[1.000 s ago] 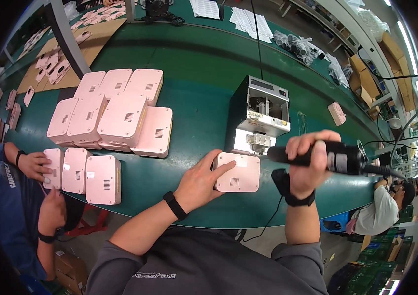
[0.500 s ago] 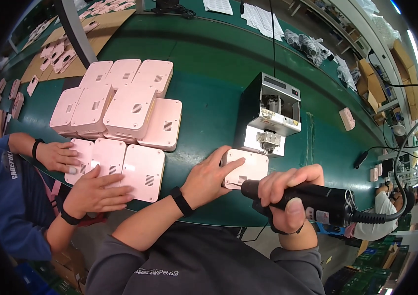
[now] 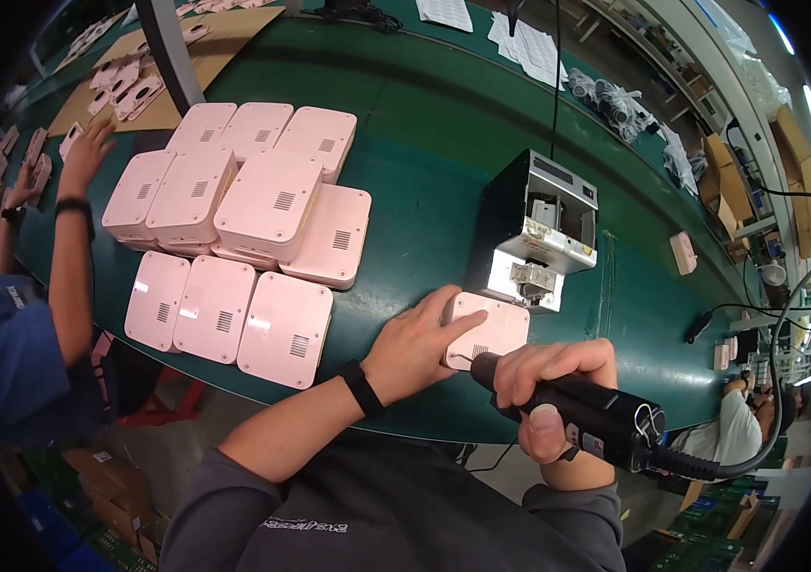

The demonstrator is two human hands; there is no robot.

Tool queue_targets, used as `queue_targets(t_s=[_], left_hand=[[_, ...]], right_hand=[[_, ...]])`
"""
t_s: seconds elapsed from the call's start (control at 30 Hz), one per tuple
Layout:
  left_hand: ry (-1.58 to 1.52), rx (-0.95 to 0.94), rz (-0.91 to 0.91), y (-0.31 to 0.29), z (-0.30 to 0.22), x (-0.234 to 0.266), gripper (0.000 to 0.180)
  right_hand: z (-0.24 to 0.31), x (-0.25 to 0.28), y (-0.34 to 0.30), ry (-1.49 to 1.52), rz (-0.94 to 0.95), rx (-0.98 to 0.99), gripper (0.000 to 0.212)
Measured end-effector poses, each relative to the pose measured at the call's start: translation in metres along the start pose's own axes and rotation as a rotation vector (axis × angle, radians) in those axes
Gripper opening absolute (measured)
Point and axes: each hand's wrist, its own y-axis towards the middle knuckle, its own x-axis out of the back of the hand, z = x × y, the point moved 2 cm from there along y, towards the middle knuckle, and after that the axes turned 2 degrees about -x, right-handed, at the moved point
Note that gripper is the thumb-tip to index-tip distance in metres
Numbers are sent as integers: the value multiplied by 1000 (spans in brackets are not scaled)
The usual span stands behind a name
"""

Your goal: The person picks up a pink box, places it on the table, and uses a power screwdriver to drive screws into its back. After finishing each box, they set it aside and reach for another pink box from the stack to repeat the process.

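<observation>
My left hand (image 3: 412, 343) grips the left side of a pale pink plastic case (image 3: 504, 326) lying on the green bench, a finger stretched over its top. The case has a small vent grille and corner screw holes. Wrapped in my right hand (image 3: 548, 379) is a black corded electric screwdriver (image 3: 606, 419), held tilted. Its bit meets the case at the near left corner; whether it sits in a screw cannot be made out. Just beyond the case stands a black and silver screw feeder (image 3: 544, 234).
Left of my hands, similar pink cases (image 3: 283, 329) lie in a row, with stacked ones (image 3: 267, 205) behind. A co-worker's arm (image 3: 72, 248) reaches to pink parts at far left. A metal post (image 3: 169, 57) rises there. The screwdriver's cable (image 3: 775, 381) curves up at right.
The co-worker's hands have left the front row of cases and reached toward the far left. My screwdriver has tilted more, its tip still at the case's near left corner. The view has shifted slightly.
</observation>
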Motion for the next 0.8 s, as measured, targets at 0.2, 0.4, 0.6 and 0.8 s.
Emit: queue_targets(t_s=[0.2, 0.4, 0.6, 0.8], left_hand=[[-10, -11, -31, 0, 0, 0, 69], [-12, -25, -39, 0, 0, 0, 67], [0, -31, -52, -1, 1, -1, 69], [-13, -23, -41, 0, 0, 0, 70]], right_hand=[[-2, -1, 1, -60, 98, 22, 42], [-3, -4, -2, -30, 97, 43, 42], [-4, -5, -1, -24, 69, 41, 43], [-6, -4, -2, 12, -6, 32, 45]])
